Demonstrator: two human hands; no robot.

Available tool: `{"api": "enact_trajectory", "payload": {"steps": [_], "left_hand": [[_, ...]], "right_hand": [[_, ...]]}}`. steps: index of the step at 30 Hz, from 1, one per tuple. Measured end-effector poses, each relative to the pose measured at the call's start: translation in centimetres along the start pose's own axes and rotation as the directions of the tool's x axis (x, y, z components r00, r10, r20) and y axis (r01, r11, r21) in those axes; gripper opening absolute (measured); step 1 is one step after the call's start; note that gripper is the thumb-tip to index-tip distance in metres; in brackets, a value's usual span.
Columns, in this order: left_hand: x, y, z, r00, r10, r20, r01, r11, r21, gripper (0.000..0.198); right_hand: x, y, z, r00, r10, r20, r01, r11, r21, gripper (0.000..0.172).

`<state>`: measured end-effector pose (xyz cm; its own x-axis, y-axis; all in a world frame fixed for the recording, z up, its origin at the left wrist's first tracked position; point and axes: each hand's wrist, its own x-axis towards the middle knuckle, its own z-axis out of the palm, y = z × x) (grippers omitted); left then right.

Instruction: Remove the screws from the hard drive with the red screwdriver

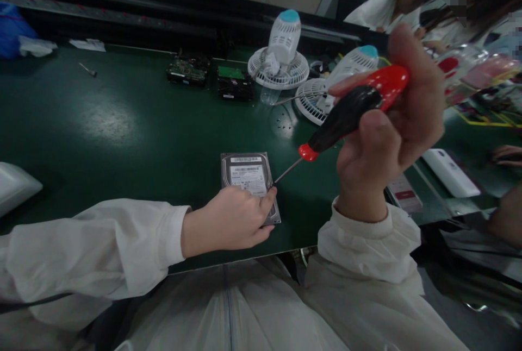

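Observation:
A silver hard drive (247, 173) with white labels lies flat near the front edge of the green table. My left hand (230, 218) lies across its lower part and holds it down, with a finger reaching its right edge and the thumb at the lower right corner. My right hand (391, 128) grips a screwdriver (345, 117) with a red and black handle, raised above the table. The shaft slants down to the left, and its tip meets the drive's right edge beside my left fingertip. Whether the tip sits in a screw I cannot tell.
Two opened drives, one with a bare circuit board (188, 70) and one black (235, 86), lie farther back. Beside them stand white fans (281, 52). Several small screws (283, 121) lie near a clear cup (269, 95). A white box (451, 171) is at right. Other people sit opposite.

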<state>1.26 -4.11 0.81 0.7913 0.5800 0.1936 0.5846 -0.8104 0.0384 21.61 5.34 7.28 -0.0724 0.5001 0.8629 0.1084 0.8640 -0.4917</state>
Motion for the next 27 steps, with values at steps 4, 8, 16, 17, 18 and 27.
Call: {"api": "enact_trajectory", "payload": {"steps": [4,8,16,17,18,27], "left_hand": [[0.1,0.0,0.1,1.000,-0.004,-0.010,0.004,1.000,-0.004,0.065],[0.1,0.0,0.0,1.000,-0.006,0.001,0.006,1.000,-0.002,0.065],[0.1,0.1,0.0,1.000,-0.017,0.023,0.017,1.000,0.003,0.066],[0.1,0.1,0.0,1.000,-0.016,0.020,0.016,1.000,0.004,0.066],[0.1,0.0,0.0,1.000,-0.016,0.017,0.016,1.000,0.005,0.066],[0.2,0.1,-0.4,1.000,-0.005,0.029,0.005,1.000,0.009,0.066]], "right_hand": [[0.1,0.3,0.7,0.991,-0.134,0.005,0.133,0.990,0.040,0.045],[0.1,0.4,1.0,0.974,-0.224,-0.036,0.222,0.974,-0.041,0.039],[0.1,0.1,0.2,0.990,-0.138,0.009,0.139,0.989,-0.045,0.042],[0.1,0.1,0.2,0.990,-0.140,0.020,0.140,0.989,-0.035,0.043],[0.1,0.1,0.1,0.989,-0.146,0.022,0.147,0.988,-0.048,0.044],[0.3,0.2,0.0,0.983,-0.179,0.033,0.182,0.976,-0.121,0.043]]}}
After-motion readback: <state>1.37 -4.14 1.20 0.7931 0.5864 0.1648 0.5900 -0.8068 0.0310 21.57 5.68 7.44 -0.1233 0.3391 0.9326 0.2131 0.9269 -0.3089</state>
